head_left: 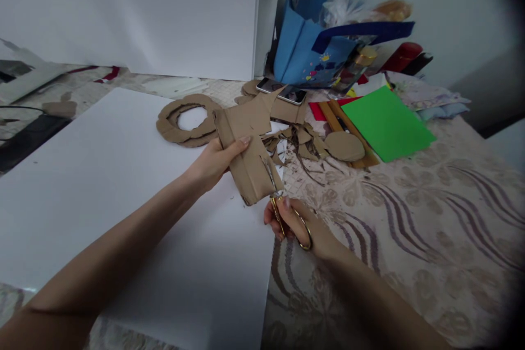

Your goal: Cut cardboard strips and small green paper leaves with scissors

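My left hand (217,163) pinches a ragged piece of brown cardboard (250,161), thumb on top, above a large white sheet (135,175). Gold-handled scissors (304,234) are in my right hand (293,219), at the cardboard's lower right corner. Their blades lie at a slit in that corner. Behind my left hand, a cardboard ring with a wavy edge (168,123) rests on the white sheet. Cardboard scraps (305,142) are heaped to the right of the held piece, beside a cardboard oval (344,146).
Green sheets (388,123) and a wooden ruler (365,156) lie at the right on the patterned tablecloth (394,229). A phone (283,91) and a blue bag (303,44) are at the back. A white board (135,11) stands behind; a black object (33,139) lies left.
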`<state>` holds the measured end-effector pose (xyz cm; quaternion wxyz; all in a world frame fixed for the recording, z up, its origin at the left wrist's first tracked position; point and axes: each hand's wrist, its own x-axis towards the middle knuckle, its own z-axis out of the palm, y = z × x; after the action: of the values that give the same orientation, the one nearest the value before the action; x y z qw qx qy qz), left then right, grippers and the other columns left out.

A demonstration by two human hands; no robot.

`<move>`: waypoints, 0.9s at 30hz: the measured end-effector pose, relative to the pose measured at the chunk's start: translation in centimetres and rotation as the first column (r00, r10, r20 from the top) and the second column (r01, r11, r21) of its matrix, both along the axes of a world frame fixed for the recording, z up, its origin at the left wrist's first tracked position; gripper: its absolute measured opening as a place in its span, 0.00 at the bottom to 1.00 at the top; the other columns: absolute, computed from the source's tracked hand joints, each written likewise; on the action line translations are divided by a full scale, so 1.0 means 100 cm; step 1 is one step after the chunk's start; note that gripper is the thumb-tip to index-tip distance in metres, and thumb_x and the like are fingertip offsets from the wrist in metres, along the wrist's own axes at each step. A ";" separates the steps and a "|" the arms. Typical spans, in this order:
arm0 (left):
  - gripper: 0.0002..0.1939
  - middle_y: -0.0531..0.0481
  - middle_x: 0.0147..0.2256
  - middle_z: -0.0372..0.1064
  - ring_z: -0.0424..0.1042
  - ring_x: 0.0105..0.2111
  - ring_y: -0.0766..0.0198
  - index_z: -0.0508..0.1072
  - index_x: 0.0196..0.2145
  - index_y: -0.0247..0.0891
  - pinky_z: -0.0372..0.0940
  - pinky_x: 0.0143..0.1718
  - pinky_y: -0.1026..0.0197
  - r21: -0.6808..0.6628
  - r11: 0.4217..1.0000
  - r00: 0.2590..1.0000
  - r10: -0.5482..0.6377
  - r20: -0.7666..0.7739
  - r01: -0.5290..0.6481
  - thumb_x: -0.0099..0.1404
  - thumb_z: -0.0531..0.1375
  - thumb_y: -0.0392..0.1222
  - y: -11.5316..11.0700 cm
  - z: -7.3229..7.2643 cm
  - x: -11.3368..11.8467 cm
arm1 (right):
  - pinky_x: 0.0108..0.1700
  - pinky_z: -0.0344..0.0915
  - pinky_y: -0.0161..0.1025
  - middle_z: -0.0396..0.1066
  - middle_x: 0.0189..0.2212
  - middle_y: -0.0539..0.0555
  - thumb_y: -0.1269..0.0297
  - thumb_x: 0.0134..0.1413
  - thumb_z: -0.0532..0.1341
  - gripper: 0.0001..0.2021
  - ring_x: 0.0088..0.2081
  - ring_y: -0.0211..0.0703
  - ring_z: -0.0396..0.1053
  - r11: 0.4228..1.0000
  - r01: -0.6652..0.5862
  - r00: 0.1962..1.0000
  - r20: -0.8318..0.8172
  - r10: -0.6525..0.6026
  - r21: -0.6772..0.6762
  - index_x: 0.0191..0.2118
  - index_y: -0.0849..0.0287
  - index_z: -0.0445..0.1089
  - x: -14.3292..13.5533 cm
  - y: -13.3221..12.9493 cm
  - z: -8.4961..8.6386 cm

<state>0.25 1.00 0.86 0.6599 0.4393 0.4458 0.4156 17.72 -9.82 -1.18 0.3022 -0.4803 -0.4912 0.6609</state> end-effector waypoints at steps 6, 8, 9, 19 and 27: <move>0.21 0.41 0.45 0.72 0.71 0.45 0.53 0.71 0.45 0.34 0.68 0.44 0.55 0.101 0.995 0.999 -0.015 -0.042 0.019 0.57 0.62 0.49 -0.005 0.006 0.003 | 0.24 0.51 0.34 0.55 0.18 0.47 0.40 0.58 0.45 0.27 0.21 0.34 0.56 0.998 -0.020 0.998 0.061 0.016 0.059 0.27 0.60 0.64 0.003 0.004 -0.005; 0.21 0.41 0.44 0.72 0.71 0.45 0.52 0.71 0.45 0.33 0.68 0.44 0.54 0.097 0.995 0.999 -0.016 -0.037 0.020 0.57 0.62 0.49 -0.005 0.007 0.003 | 0.25 0.51 0.34 0.56 0.18 0.47 0.41 0.58 0.47 0.26 0.21 0.34 0.56 0.999 -0.033 0.998 0.050 0.031 0.040 0.28 0.60 0.65 0.006 0.006 -0.003; 0.22 0.41 0.44 0.72 0.71 0.45 0.52 0.71 0.45 0.33 0.68 0.44 0.53 0.092 0.996 1.000 -0.014 -0.027 0.016 0.57 0.62 0.49 -0.005 0.007 0.002 | 0.25 0.51 0.34 0.57 0.18 0.47 0.42 0.58 0.49 0.24 0.21 0.34 0.56 0.999 -0.037 0.999 0.022 0.036 0.024 0.29 0.60 0.66 0.007 0.006 -0.001; 0.21 0.42 0.44 0.73 0.71 0.45 0.53 0.71 0.44 0.36 0.69 0.43 0.54 0.001 0.999 0.999 -0.033 0.012 0.033 0.56 0.63 0.50 -0.007 0.002 0.001 | 0.24 0.56 0.33 0.59 0.20 0.47 0.41 0.57 0.50 0.25 0.20 0.33 0.58 0.993 0.071 0.992 -0.108 -0.061 0.098 0.32 0.61 0.66 0.001 0.000 -0.013; 0.22 0.41 0.46 0.72 0.71 0.45 0.52 0.70 0.45 0.35 0.68 0.43 0.54 0.033 0.997 0.998 -0.063 -0.014 0.064 0.57 0.63 0.50 -0.010 -0.001 0.003 | 0.22 0.56 0.33 0.58 0.19 0.47 0.39 0.53 0.52 0.26 0.19 0.33 0.58 0.990 0.112 0.993 0.018 -0.114 0.090 0.32 0.61 0.68 0.005 -0.001 -0.016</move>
<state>0.52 0.03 0.74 0.6624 0.4669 0.4288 0.3992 18.19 -9.94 -2.75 0.3545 -0.5010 -0.4955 0.6147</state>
